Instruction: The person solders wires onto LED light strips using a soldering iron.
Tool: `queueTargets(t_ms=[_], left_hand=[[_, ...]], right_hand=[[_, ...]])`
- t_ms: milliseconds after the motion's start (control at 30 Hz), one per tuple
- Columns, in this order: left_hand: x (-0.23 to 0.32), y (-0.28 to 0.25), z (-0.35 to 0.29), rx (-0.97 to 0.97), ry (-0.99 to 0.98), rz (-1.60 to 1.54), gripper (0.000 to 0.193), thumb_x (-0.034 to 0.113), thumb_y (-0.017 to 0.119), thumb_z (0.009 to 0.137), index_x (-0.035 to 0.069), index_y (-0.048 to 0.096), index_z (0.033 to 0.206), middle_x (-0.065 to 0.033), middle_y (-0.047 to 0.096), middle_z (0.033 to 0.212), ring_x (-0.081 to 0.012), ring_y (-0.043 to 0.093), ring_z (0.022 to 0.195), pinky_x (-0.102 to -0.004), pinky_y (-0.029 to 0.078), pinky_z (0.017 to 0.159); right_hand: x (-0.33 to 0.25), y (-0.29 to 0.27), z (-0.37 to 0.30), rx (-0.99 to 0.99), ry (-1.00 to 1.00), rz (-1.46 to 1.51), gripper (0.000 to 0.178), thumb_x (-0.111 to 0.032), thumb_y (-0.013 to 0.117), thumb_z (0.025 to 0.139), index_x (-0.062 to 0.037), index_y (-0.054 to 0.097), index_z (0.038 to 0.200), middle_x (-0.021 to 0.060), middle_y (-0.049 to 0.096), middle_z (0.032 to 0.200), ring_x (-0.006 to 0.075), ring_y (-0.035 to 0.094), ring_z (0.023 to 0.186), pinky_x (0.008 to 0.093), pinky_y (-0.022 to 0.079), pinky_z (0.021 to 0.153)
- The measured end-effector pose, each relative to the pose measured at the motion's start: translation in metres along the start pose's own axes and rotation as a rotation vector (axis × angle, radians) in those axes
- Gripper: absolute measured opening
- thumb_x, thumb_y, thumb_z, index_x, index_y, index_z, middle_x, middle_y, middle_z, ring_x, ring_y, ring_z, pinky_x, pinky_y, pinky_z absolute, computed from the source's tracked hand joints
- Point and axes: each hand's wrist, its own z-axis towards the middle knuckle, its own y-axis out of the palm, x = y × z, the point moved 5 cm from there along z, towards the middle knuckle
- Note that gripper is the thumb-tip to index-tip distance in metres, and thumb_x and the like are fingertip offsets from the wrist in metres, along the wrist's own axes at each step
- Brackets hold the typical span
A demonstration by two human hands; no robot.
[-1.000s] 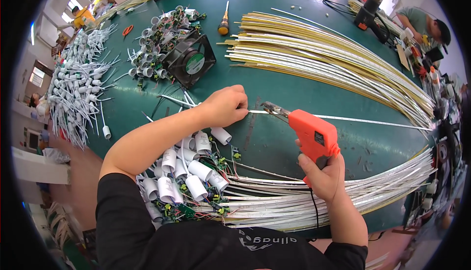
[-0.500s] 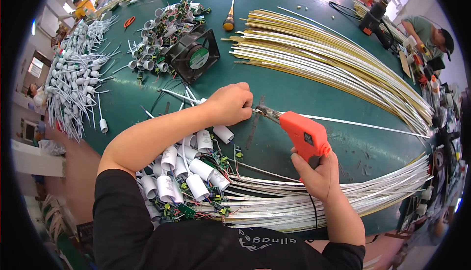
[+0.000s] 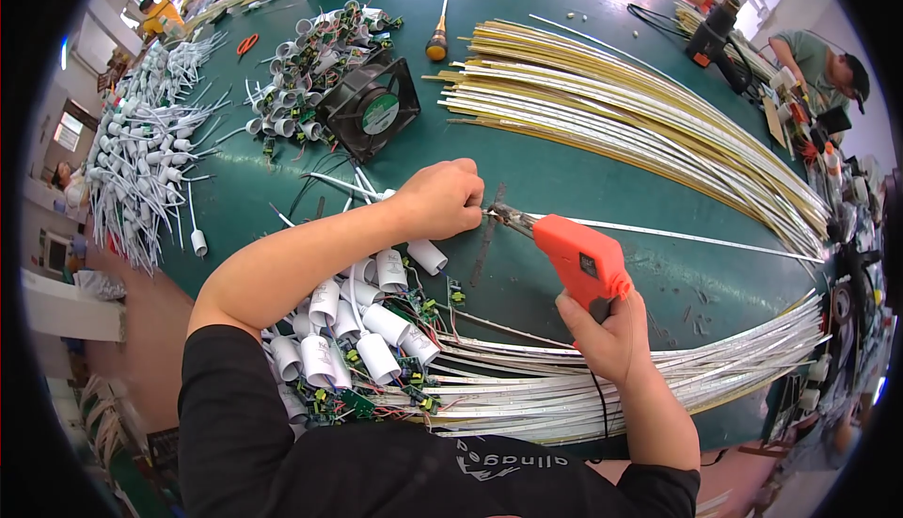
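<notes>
My right hand point(image 3: 607, 334) is wrapped round the handle of an orange-red soldering gun point(image 3: 578, 247). The gun's dark metal tip point(image 3: 508, 217) points left and meets the end of a thin white LED strip point(image 3: 658, 230) lying on the green table. Just left of that tip, my left hand point(image 3: 442, 200) is closed in a pinch; what its fingers hold is hidden. Under my left forearm lies a pile of white cylindrical caps point(image 3: 379, 358) with small green circuit boards point(image 3: 357, 403) and wires among them.
White strips point(image 3: 640, 382) lie bundled along the near edge; white and yellow strips point(image 3: 602, 109) fill the far right. A black fan point(image 3: 372, 109) stands beyond my left hand, near a screwdriver point(image 3: 438, 38). White wired caps point(image 3: 150, 151) cover the left side. A person point(image 3: 828, 71) works at right.
The soldering gun has shifted very slightly left, its tip still at the strip's end. My left hand has hardly moved.
</notes>
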Motion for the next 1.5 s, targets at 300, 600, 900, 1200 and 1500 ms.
queueTargets(t_ms=[300, 600, 900, 1200, 1500], left_hand=[[-0.002, 0.001, -0.001, -0.002, 0.006, -0.025, 0.008, 0.010, 0.063, 0.072, 0.003, 0.059, 0.070, -0.0097, 0.055, 0.084, -0.0286, 0.056, 0.079, -0.0361, 0.046, 0.069], [-0.002, 0.001, 0.000, -0.004, 0.017, -0.012, 0.009, 0.011, 0.063, 0.072, 0.003, 0.060, 0.070, -0.0094, 0.055, 0.084, -0.0282, 0.056, 0.079, -0.0360, 0.046, 0.069], [0.003, -0.002, 0.001, -0.045, -0.023, -0.005, 0.010, 0.013, 0.061, 0.073, 0.004, 0.060, 0.068, -0.0106, 0.055, 0.086, -0.0299, 0.056, 0.082, -0.0382, 0.046, 0.072], [0.018, -0.008, 0.004, -0.143, 0.024, 0.112, 0.018, 0.014, 0.062, 0.075, 0.004, 0.059, 0.090, -0.0122, 0.057, 0.092, -0.0319, 0.057, 0.089, -0.0389, 0.047, 0.076], [0.036, -0.019, 0.005, -0.277, -0.031, 0.171, 0.025, 0.003, 0.053, 0.074, 0.004, 0.062, 0.097, -0.0137, 0.063, 0.078, -0.0313, 0.060, 0.074, -0.0382, 0.049, 0.069]], right_hand=[[-0.011, -0.018, -0.011, 0.024, 0.063, 0.253, 0.042, -0.006, 0.066, 0.080, 0.0008, 0.052, 0.120, 0.0107, 0.065, 0.109, 0.0130, 0.058, 0.092, 0.0285, 0.047, 0.082], [-0.012, -0.041, -0.029, 0.145, -0.035, 0.330, 0.047, -0.003, 0.064, 0.081, 0.0035, 0.049, 0.125, 0.0123, 0.064, 0.111, 0.0156, 0.059, 0.100, 0.0297, 0.046, 0.086], [-0.006, -0.055, -0.033, 0.260, -0.046, 0.342, 0.047, -0.006, 0.061, 0.081, 0.0036, 0.048, 0.125, 0.0143, 0.063, 0.110, 0.0115, 0.060, 0.075, 0.0256, 0.050, 0.066], [-0.004, -0.064, -0.038, 0.264, -0.046, 0.375, 0.036, -0.002, 0.063, 0.081, 0.0034, 0.057, 0.116, 0.0083, 0.065, 0.104, 0.0098, 0.057, 0.080, 0.0267, 0.048, 0.071], [-0.005, -0.074, -0.036, 0.227, -0.117, 0.384, 0.042, -0.008, 0.070, 0.081, -0.0002, 0.053, 0.118, 0.0037, 0.062, 0.102, 0.0084, 0.054, 0.090, 0.0257, 0.045, 0.081]])
